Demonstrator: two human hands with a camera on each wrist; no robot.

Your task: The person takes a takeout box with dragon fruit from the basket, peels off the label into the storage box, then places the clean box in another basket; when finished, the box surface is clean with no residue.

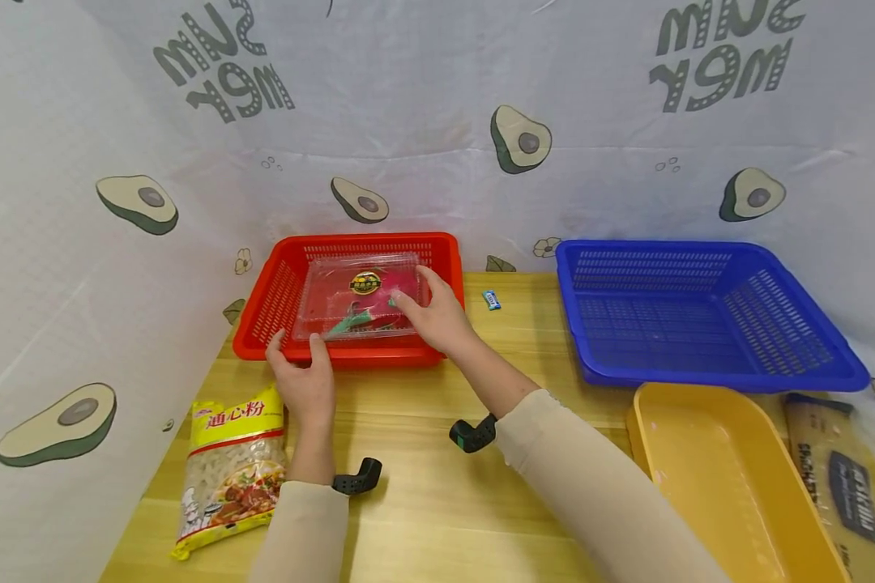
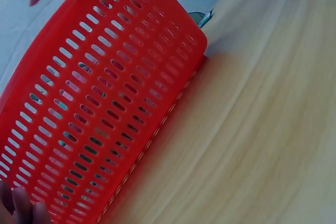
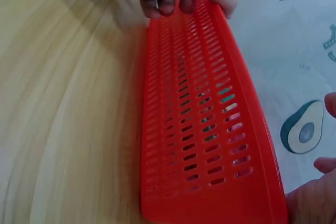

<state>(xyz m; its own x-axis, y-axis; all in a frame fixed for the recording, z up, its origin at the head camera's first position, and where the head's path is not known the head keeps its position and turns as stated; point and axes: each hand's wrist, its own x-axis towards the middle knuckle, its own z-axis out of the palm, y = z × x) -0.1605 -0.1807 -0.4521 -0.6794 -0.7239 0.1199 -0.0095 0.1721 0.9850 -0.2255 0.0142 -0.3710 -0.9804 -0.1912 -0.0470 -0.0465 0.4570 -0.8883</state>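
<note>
A clear plastic lidded box (image 1: 328, 295) with a black and gold label lies inside the red basket (image 1: 379, 355); pink and green shapes show through it. My right hand (image 1: 441, 316) is over the box's right end, thumb above the lid and forefinger by the far right corner. At the basket's front left rim, my left hand (image 1: 304, 385) has its thumb by the box's near edge and its fingers spread apart. In the right wrist view, left-hand fingers (image 3: 166, 3) hang over the basket's front wall. Whether either hand touches the box is hard to see.
A bag of macaroni (image 1: 235, 470) lies left of my left forearm. A small blue wrapped packet (image 1: 492, 300) lies between the red basket and a blue basket (image 1: 591, 374). At the right are a yellow tray (image 1: 700, 453) and a brown spaghetti packet (image 1: 838, 486). A patterned curtain (image 1: 423, 121) hangs behind.
</note>
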